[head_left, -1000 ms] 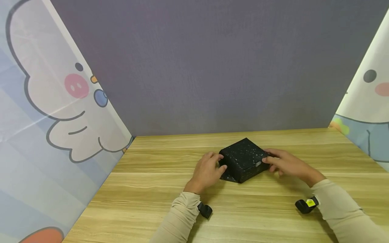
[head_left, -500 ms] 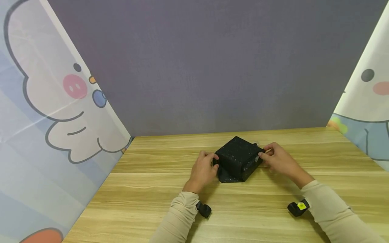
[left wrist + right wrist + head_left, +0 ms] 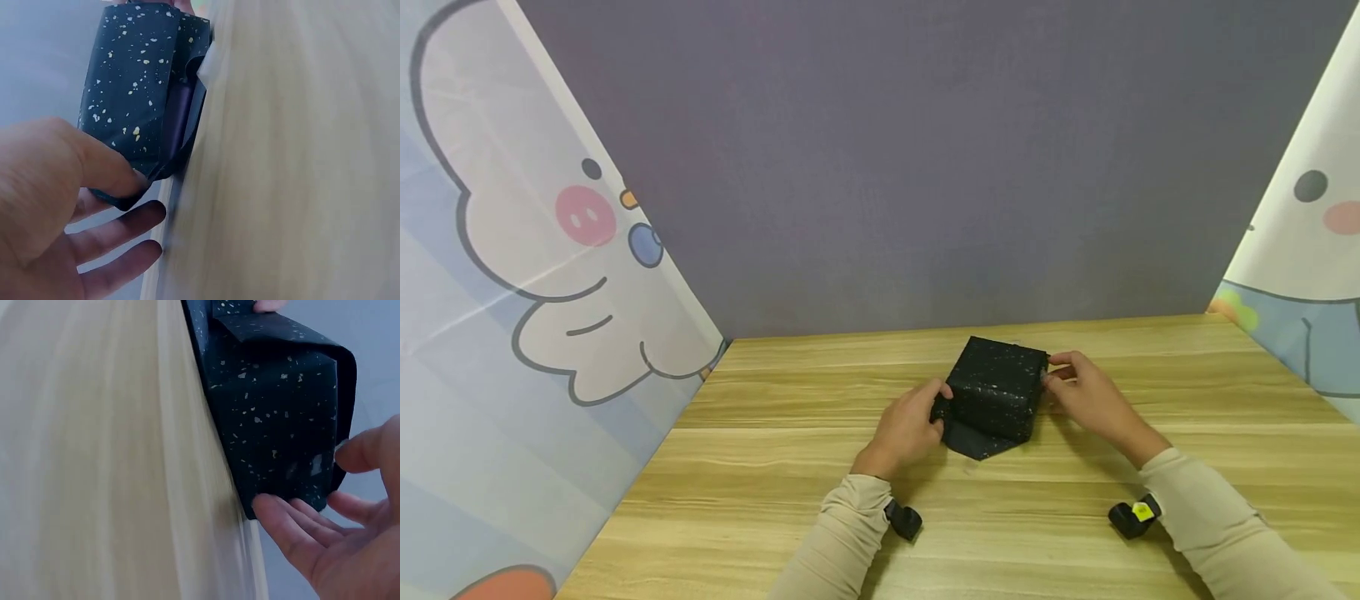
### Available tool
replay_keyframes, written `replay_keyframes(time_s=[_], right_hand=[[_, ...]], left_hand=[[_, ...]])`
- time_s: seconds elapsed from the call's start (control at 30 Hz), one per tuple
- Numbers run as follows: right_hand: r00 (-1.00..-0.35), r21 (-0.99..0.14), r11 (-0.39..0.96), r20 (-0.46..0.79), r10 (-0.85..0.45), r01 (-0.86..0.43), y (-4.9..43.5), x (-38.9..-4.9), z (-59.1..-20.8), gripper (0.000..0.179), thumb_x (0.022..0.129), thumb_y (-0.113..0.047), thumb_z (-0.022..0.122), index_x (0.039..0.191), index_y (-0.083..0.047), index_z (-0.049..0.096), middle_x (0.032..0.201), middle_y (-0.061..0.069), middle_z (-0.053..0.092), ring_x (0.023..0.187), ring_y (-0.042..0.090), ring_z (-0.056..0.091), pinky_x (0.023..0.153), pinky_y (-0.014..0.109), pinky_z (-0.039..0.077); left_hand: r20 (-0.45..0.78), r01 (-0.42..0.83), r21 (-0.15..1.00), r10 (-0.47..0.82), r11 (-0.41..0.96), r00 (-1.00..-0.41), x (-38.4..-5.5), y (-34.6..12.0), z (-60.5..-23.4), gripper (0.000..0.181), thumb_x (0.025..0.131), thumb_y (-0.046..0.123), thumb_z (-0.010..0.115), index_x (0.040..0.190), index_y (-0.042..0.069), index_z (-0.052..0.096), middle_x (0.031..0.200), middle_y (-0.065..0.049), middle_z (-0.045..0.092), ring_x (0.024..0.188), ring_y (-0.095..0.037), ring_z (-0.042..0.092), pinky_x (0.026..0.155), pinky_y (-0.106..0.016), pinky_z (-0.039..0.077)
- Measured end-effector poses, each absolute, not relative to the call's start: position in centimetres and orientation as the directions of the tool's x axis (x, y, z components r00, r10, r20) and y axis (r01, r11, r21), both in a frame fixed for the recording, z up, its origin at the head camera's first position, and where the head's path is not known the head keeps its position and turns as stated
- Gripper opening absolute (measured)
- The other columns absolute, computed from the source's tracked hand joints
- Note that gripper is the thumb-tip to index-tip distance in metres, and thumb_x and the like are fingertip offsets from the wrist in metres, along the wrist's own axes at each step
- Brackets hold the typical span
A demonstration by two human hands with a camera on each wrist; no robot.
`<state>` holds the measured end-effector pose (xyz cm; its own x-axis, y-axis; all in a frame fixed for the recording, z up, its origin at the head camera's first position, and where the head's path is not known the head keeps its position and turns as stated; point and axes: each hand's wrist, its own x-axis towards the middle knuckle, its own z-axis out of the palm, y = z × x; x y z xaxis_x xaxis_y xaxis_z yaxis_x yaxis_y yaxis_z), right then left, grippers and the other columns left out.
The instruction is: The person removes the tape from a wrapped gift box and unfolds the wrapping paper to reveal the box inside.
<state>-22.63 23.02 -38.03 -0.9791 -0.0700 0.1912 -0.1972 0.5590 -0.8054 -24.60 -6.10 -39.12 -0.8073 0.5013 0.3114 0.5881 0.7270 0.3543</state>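
A box-shaped package in black paper with pale flecks (image 3: pixel 996 383) stands on the wooden table, one pointed paper flap (image 3: pixel 981 442) spreading at its near side. My left hand (image 3: pixel 912 421) pinches the package's left end, thumb against a folded paper corner (image 3: pixel 128 201). Inside the open fold at that end, a dark purple surface (image 3: pixel 180 112) shows in the left wrist view. At the right end, my right hand (image 3: pixel 1090 398) pinches the paper's edge between thumb and fingers. Close to that thumb, a small shiny patch like clear tape (image 3: pixel 316 464) lies on the paper.
A grey panel (image 3: pixel 895 167) rises behind the table (image 3: pixel 760 500). Cartoon-printed sheets hang at the left (image 3: pixel 497 250) and right (image 3: pixel 1307 250). Black straps with small devices sit on the left wrist (image 3: pixel 904 520) and right wrist (image 3: pixel 1131 518).
The package has turned and shifted slightly left, its near flap showing more. My right hand has moved left with its end; the left hand has closed in on the left corner.
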Motion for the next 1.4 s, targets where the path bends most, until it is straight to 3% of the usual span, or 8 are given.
replay_keyframes(time_s=[0.27, 0.4, 0.5, 0.7, 0.87, 1.0, 1.13, 1.4], right_hand=[[-0.976, -0.856, 0.473, 0.145, -0.165, -0.207, 23.6, -22.9, -37.9, 0.062, 0.106, -0.012, 0.049, 0.151, 0.017, 0.018, 0.137, 0.043, 0.042, 0.118, 0.051, 0.054, 0.08, 0.037, 0.059], [-0.974, -0.853, 0.48, 0.133, -0.182, -0.206, 23.7, -23.1, -37.8, 0.065, 0.107, -0.015, 0.047, 0.152, 0.016, 0.013, 0.141, 0.044, 0.037, 0.122, 0.053, 0.051, 0.082, 0.038, 0.058], [-0.974, -0.84, 0.501, 0.124, -0.192, -0.206, 23.7, -23.2, -37.8, 0.071, 0.106, -0.018, 0.05, 0.153, 0.015, 0.01, 0.143, 0.045, 0.034, 0.126, 0.055, 0.047, 0.089, 0.047, 0.055], [-0.964, -0.841, 0.493, 0.113, -0.241, -0.222, 23.8, -23.3, -37.7, 0.095, 0.099, -0.014, 0.063, 0.153, 0.012, -0.011, 0.144, 0.05, 0.024, 0.13, 0.063, 0.035, 0.099, 0.063, 0.042], [-0.953, -0.838, 0.478, 0.148, -0.263, -0.262, 23.3, -23.1, -37.6, 0.108, 0.094, -0.013, 0.071, 0.153, 0.009, -0.017, 0.145, 0.051, 0.02, 0.125, 0.064, 0.04, 0.099, 0.062, 0.042], [-0.954, -0.766, 0.577, 0.164, -0.25, -0.283, 22.8, -22.7, -37.6, 0.112, 0.092, -0.022, 0.074, 0.154, 0.009, -0.014, 0.146, 0.05, 0.021, 0.126, 0.063, 0.04, 0.1, 0.064, 0.04], [-0.958, -0.696, 0.66, 0.173, -0.228, -0.283, 22.4, -22.4, -37.7, 0.12, 0.087, -0.032, 0.079, 0.154, 0.009, -0.012, 0.145, 0.049, 0.025, 0.13, 0.06, 0.037, 0.105, 0.067, 0.032], [-0.963, -0.676, 0.688, 0.156, -0.219, -0.266, 22.3, -22.1, -37.6, 0.115, 0.09, -0.035, 0.074, 0.155, 0.007, -0.011, 0.147, 0.048, 0.023, 0.129, 0.06, 0.039, 0.1, 0.068, 0.037]], left_hand=[[0.261, 0.693, 0.363, 0.646, 0.623, -0.718, -24.0, -5.5, -38.8, 0.085, 0.089, 0.003, 0.071, 0.158, 0.033, 0.031, 0.134, -0.006, 0.059, 0.098, -0.017, 0.061, 0.079, -0.03, 0.051], [0.22, 0.701, 0.375, 0.676, 0.607, -0.703, -23.6, -5.2, -38.7, 0.094, 0.09, 0.005, 0.07, 0.161, 0.037, 0.018, 0.134, -0.005, 0.057, 0.101, -0.015, 0.06, 0.083, -0.03, 0.051], [0.212, 0.701, 0.382, 0.681, 0.602, -0.701, -23.5, -5.0, -38.7, 0.092, 0.089, 0.01, 0.073, 0.161, 0.035, 0.02, 0.134, 0.0, 0.057, 0.108, -0.011, 0.057, 0.093, -0.031, 0.049], [0.202, 0.683, 0.405, 0.669, 0.608, -0.715, -23.5, -4.9, -38.8, 0.092, 0.088, 0.024, 0.079, 0.16, 0.038, 0.022, 0.111, 0.01, 0.057, 0.08, -0.005, 0.053, 0.073, -0.024, 0.046], [0.19, 0.615, 0.44, 0.601, 0.655, -0.776, -23.3, -4.7, -38.7, 0.086, 0.086, 0.046, 0.079, 0.156, 0.041, 0.029, 0.139, 0.003, 0.049, 0.08, -0.005, 0.056, 0.072, -0.028, 0.049], [0.258, 0.609, 0.401, 0.553, 0.684, -0.792, -23.0, -4.2, -38.5, 0.078, 0.083, 0.058, 0.077, 0.148, 0.029, 0.046, 0.152, -0.002, 0.035, 0.108, -0.013, 0.058, 0.085, -0.034, 0.052], [0.334, 0.636, 0.273, 0.549, 0.721, -0.766, -22.8, -3.7, -38.4, 0.076, 0.082, 0.066, 0.072, 0.138, 0.018, 0.056, 0.156, 0.0, 0.037, 0.139, -0.018, 0.039, 0.104, -0.043, 0.044], [0.307, 0.495, 0.329, 0.404, 0.804, -0.862, -22.5, -3.4, -38.2, 0.089, 0.084, 0.078, 0.058, 0.149, 0.018, 0.046, 0.143, -0.005, 0.053, 0.13, -0.023, 0.051, 0.102, -0.045, 0.046]])
